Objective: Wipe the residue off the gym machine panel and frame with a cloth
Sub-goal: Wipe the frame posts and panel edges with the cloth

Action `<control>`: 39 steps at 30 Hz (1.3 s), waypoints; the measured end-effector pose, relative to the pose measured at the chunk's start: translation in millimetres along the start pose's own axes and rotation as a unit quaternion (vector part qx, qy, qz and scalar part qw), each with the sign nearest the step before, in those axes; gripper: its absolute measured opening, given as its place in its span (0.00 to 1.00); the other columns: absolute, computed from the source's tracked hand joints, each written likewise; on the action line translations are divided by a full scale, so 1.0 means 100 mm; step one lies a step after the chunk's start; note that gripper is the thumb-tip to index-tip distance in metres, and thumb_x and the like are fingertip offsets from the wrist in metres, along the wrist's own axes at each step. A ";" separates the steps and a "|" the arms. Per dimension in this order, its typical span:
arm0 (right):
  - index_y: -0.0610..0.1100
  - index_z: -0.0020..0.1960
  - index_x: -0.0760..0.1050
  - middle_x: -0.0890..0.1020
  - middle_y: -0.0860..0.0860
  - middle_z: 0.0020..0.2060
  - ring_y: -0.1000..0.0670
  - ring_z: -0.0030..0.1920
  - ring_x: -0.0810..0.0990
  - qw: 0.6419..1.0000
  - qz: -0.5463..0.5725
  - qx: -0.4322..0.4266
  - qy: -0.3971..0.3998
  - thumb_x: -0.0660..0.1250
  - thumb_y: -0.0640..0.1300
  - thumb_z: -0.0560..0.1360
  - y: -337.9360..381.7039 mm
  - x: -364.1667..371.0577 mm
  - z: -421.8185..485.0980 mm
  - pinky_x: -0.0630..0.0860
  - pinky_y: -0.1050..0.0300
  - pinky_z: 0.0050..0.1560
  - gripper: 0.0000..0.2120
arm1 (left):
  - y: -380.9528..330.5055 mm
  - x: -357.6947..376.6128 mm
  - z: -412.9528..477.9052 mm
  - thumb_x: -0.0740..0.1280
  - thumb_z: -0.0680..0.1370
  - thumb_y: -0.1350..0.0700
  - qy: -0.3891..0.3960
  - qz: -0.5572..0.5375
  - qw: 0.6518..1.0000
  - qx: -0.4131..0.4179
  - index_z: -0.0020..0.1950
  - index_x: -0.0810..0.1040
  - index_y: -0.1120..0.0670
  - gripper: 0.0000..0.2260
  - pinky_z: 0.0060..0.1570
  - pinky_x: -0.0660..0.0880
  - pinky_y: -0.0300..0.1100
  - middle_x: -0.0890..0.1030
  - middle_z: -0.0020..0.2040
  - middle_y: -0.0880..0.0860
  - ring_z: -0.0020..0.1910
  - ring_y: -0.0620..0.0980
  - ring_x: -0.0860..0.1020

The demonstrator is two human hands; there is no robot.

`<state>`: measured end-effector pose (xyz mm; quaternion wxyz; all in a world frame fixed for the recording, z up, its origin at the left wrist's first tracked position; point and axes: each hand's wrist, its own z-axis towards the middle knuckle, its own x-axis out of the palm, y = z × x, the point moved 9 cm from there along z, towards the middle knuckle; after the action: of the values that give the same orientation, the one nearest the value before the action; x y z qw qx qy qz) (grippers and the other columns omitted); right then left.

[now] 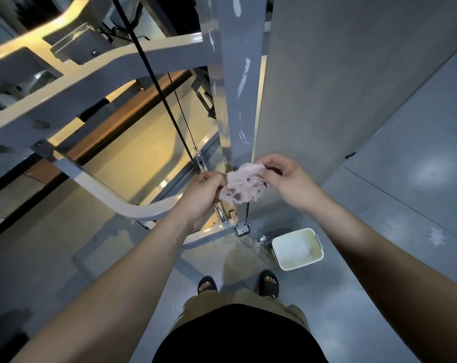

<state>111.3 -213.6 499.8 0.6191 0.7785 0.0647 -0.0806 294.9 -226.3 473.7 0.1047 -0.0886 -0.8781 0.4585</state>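
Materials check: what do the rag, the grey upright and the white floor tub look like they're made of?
The cloth looks like thin soft fabric or a paper wipe, I can't tell which; it crumples limply and is dark-stained. The upright is likely painted steel: glossy grey flat faces with white smears. The tub is probably plastic: smooth, off-white, with rounded corners.

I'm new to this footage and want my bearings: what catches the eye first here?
Dead centre, the left hand and right hand pinch a crumpled, dark-stained cloth between them. Just above it, white residue streaks run down the grey frame upright. At lower right, a white bucket stands on the floor.
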 end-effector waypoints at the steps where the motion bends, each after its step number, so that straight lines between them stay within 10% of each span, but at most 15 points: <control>1: 0.54 0.49 0.82 0.85 0.54 0.44 0.52 0.46 0.82 0.999 0.045 0.008 0.003 0.67 0.39 0.80 -0.02 -0.03 0.00 0.77 0.53 0.54 0.10 | 0.02 0.00 0.01 0.61 0.77 0.66 0.004 0.012 1.000 -0.005 0.36 0.72 0.55 0.12 0.33 0.70 0.37 0.71 0.32 0.53 0.31 0.48 0.69; 7: 0.50 0.51 0.77 0.83 0.58 0.38 0.59 0.37 0.79 0.999 0.043 0.024 -0.012 0.65 0.33 0.81 -0.14 -0.08 0.00 0.74 0.62 0.42 0.12 | 0.09 0.29 -0.05 0.66 0.69 0.60 0.123 0.056 0.989 -0.056 0.35 0.75 0.53 0.04 0.31 0.67 0.36 0.74 0.35 0.50 0.34 0.47 0.73; 12: 0.46 0.47 0.81 0.83 0.59 0.40 0.57 0.44 0.80 0.996 -0.014 0.033 0.076 0.63 0.61 0.81 -0.19 0.10 -0.16 0.74 0.56 0.51 0.19 | 0.09 0.24 0.01 0.67 0.82 0.60 0.095 -0.003 0.995 -0.019 0.60 0.82 0.64 0.10 0.57 0.80 0.44 0.85 0.53 0.59 0.51 0.52 0.82; 18: 0.51 0.47 0.81 0.83 0.59 0.37 0.59 0.38 0.77 1.000 0.004 -0.016 0.022 0.68 0.39 0.81 -0.15 0.20 -0.19 0.74 0.61 0.43 0.09 | 0.01 0.12 0.03 0.76 0.76 0.57 -0.012 0.035 0.999 0.012 0.50 0.85 0.62 0.08 0.42 0.82 0.39 0.87 0.42 0.55 0.40 0.47 0.85; 23: 0.47 0.51 0.80 0.82 0.53 0.43 0.61 0.39 0.78 1.000 0.004 -0.027 -0.013 0.67 0.35 0.81 -0.06 0.18 -0.15 0.73 0.67 0.45 0.08 | -0.12 0.10 0.05 0.73 0.79 0.58 -0.013 0.098 0.991 0.094 0.55 0.83 0.53 0.06 0.51 0.83 0.49 0.84 0.54 0.59 0.49 0.52 0.84; 30: 0.51 0.46 0.76 0.82 0.53 0.40 0.57 0.41 0.79 0.987 0.061 -0.051 -0.138 0.71 0.37 0.78 0.05 0.07 -0.16 0.74 0.62 0.44 0.09 | -0.33 -0.05 0.05 0.76 0.76 0.48 -0.115 0.124 0.976 0.135 0.46 0.82 0.51 0.08 0.47 0.83 0.49 0.85 0.42 0.52 0.42 0.53 0.84; 35: 0.45 0.53 0.76 0.76 0.60 0.46 0.62 0.47 0.73 0.940 -0.099 -0.189 -0.266 0.72 0.38 0.76 0.48 -0.08 -0.18 0.68 0.70 0.49 0.07 | -0.58 -0.12 -0.02 0.68 0.80 0.58 -0.154 0.187 0.949 0.200 0.57 0.76 0.48 0.07 0.48 0.73 0.28 0.81 0.50 0.43 0.48 0.37 0.79; 39: 0.39 0.51 0.78 0.77 0.45 0.46 0.50 0.44 0.74 0.913 -0.220 -0.238 -0.249 0.69 0.33 0.75 0.48 0.13 -0.05 0.70 0.60 0.42 0.06 | -0.52 -0.10 0.05 0.66 0.80 0.61 -0.112 0.300 0.928 0.189 0.71 0.73 0.51 0.19 0.60 0.69 0.29 0.79 0.64 0.48 0.64 0.45 0.76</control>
<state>133.4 -219.1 543.9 0.7489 0.5286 0.0950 -0.3883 299.6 -262.0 512.7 -0.1216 -0.2743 -0.7136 0.6330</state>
